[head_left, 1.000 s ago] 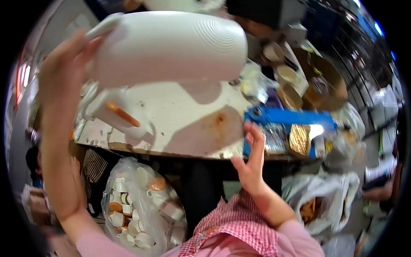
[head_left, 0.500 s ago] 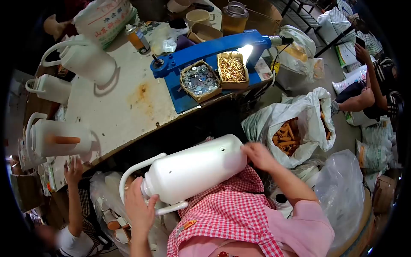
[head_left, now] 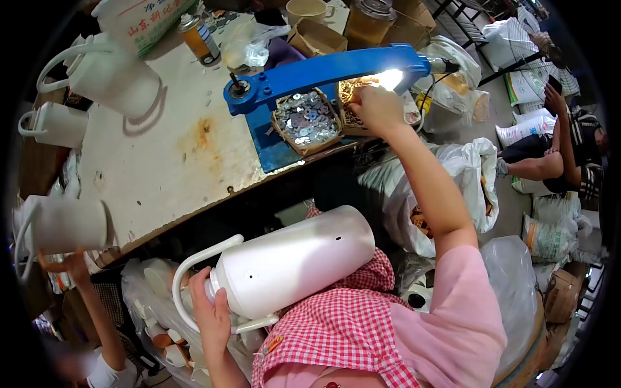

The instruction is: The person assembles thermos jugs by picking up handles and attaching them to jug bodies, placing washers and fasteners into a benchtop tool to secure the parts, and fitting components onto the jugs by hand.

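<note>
Hands well apart: in the head view the left hand (head_left: 212,313) is closed round the neck end of a white jug (head_left: 297,258), thumb on one side, fingers on the other; the right hand (head_left: 380,108) is stretched out over the box of brass-coloured pieces (head_left: 352,130), fingertips down among them, can't tell if any are pinched. The jug lies on its side across the person's lap on a red checked apron (head_left: 336,320), neck left, base right, two small dark holes in the upturned side, curved handle (head_left: 176,284) looping round the neck end. Box of flat silver discs (head_left: 307,121) just beside the brass ones, both on the base of a blue press (head_left: 336,69), lamp lit above. On the worktable (head_left: 152,187), toward its left side: three more white jugs, upper (head_left: 116,81), middle (head_left: 61,126), lower (head_left: 74,223); spray can (head_left: 199,42) further back. Another person's hand (head_left: 74,266) is at the lower jug, contact unclear. Clear bag of white parts (head_left: 145,304) below. Far right, a seated person (head_left: 569,139) with a phone.
</note>
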Available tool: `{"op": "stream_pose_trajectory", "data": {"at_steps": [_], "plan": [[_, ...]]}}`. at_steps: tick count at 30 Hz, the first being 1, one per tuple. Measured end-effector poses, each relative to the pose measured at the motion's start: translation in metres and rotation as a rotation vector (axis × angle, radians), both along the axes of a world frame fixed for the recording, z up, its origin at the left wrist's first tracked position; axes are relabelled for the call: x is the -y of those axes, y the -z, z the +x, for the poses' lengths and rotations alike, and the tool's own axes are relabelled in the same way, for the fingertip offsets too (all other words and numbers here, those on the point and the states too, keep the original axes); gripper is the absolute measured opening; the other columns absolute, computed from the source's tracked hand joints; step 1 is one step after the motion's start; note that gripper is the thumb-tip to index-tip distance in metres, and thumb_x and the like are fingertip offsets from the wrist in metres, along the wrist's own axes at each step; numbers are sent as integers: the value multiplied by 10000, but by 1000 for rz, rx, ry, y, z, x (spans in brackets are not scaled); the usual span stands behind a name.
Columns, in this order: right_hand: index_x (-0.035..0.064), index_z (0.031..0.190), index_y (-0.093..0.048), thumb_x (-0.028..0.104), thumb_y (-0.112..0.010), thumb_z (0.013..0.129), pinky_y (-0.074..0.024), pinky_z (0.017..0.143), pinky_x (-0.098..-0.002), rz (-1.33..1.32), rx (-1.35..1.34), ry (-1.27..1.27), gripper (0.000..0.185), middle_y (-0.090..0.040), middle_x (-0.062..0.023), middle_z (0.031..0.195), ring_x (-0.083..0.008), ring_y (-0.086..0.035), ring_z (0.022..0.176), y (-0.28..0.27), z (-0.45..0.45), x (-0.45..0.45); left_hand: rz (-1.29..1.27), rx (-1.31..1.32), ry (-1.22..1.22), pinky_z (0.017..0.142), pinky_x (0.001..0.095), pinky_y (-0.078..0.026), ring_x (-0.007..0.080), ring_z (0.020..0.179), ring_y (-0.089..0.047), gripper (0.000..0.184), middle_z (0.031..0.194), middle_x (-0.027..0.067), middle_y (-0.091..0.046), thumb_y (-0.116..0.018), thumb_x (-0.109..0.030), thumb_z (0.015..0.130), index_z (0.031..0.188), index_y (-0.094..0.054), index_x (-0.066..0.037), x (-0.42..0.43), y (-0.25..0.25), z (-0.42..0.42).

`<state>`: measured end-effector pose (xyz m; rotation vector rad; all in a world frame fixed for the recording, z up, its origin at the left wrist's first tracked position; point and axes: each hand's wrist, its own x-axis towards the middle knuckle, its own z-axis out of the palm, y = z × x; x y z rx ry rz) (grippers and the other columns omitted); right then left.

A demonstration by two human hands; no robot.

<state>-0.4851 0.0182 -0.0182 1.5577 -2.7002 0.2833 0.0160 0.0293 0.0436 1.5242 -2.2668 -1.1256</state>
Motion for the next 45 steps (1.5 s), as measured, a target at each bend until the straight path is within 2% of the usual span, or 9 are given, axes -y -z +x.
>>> {"op": "stream_pose_trajectory", "data": {"at_steps": [5,7,8,11,17,22,27,32,45], "plan": [[121,887,-740,244,-726,842,-551,744,-424,0,-55,11,132,-728,-102,856,-292,-708,816,-17,10,-5,52,-70,33,1081,425,-363,369,1206,-493,534,1286,200,-490,-560,-344,980,1358,-465,20,12,-4,5],[90,919,-727,147,-752,817,-555,706,-356,-255,213,-81,119,-727,-90,853,-218,-715,776,-25,17,-17,71,-45,87,1057,418,-383,362,1166,-506,520,1261,194,-484,-594,-302,960,1352,-468,16,16,-10,3],[64,989,-719,75,-766,816,-543,675,-286,-386,382,-112,179,-731,-75,857,-136,-703,761,-32,27,-17,64,-52,64,1057,418,-383,362,1166,-506,520,1261,194,-484,-594,-302,960,1352,-468,16,17,-10,2],[-15,1042,-727,23,-703,905,-545,788,-242,-812,1072,-203,144,-745,-59,883,-104,-694,834,-64,71,9,106,-103,37,1033,416,-402,360,1144,-512,501,1241,194,-490,-622,-265,947,1340,-476,8,19,-8,-3],[-32,1061,-715,41,-682,940,-546,829,-248,-838,1082,-391,145,-757,-99,985,-129,-703,929,-91,107,91,60,-85,59,1011,423,-417,373,1142,-521,516,1244,197,-502,-658,-272,934,1339,-484,-3,21,-3,-3],[-24,1000,-736,67,-729,900,-541,785,-231,-785,1132,-414,136,-757,-64,898,-95,-694,832,-86,110,106,88,-114,19,1012,418,-418,379,1150,-523,504,1255,201,-499,-629,-314,959,1337,-492,-11,22,-8,-3],[-8,934,-727,100,-742,895,-542,746,-234,-659,834,-448,115,-752,-57,870,-97,-692,804,-96,110,103,50,-146,43,1019,394,-412,359,1146,-524,470,1255,193,-495,-575,-332,989,1323,-501,-10,19,10,3],[18,973,-705,101,-707,930,-557,709,-237,-777,1069,-443,93,-754,-50,875,-92,-699,816,-89,110,107,47,-261,-50,1020,369,-398,299,1138,-513,429,1239,161,-494,-545,-304,998,1306,-518,-7,13,18,2],[14,902,-711,107,-774,881,-537,693,-227,-797,1085,-400,115,-733,-29,825,-75,-667,762,-85,108,111,128,-347,-125,1025,354,-385,264,1139,-503,395,1233,142,-483,-583,-218,972,1303,-524,-10,12,16,-4]]}}
